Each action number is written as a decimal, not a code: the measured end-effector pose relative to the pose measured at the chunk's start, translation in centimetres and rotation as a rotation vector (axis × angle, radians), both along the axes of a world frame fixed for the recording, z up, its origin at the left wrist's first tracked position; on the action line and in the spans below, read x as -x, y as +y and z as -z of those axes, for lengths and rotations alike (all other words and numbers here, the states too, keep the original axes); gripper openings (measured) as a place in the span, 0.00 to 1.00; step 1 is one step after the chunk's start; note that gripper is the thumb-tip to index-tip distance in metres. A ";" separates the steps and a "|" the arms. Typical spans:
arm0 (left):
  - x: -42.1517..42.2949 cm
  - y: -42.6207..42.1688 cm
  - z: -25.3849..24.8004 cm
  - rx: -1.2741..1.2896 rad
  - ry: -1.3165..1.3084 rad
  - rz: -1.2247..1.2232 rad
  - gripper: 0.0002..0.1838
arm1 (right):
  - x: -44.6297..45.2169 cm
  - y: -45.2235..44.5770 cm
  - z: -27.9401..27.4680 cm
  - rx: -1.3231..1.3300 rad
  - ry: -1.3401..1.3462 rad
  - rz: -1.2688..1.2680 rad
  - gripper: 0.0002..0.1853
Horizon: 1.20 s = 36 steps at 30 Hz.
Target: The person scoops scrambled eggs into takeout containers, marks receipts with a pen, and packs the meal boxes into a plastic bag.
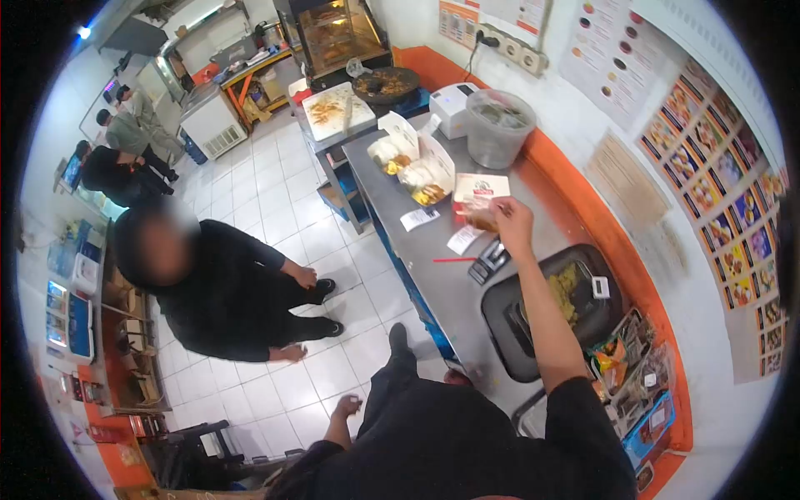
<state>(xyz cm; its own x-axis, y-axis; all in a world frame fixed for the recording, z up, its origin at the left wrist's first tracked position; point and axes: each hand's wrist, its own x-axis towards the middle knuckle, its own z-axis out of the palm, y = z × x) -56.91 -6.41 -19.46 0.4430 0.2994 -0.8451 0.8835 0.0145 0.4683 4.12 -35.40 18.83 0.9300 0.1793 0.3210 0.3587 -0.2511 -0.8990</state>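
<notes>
Though blurred, right fingers (502, 206) apparently around brownish packet (481, 222) beside box (482, 185), tray (502, 323) beneath forearm (548, 312); grip of left fingers (347, 404) unclear.

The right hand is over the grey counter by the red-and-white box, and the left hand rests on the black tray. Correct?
Not quite: the left hand isn't on the black tray; the head view shows it over the tiled floor. The right hand is over the grey counter by the red-and-white box.
</notes>
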 end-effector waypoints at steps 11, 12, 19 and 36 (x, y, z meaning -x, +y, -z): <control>-0.3 5.6 -1.9 0.048 0.041 -0.323 0.15 | -14.5 22.9 1.5 0.340 -0.259 0.069 0.07; -1.7 6.1 -2.5 0.003 0.015 -0.321 0.15 | -15.3 24.9 1.2 0.332 -0.251 0.051 0.07; -6.8 10.0 -5.9 -0.200 -0.063 -0.213 0.18 | -23.2 34.8 3.1 0.365 -0.025 -0.131 0.08; -55.0 17.4 -20.4 -0.468 -0.961 0.522 0.13 | 6.0 13.0 12.2 0.725 0.143 0.063 0.13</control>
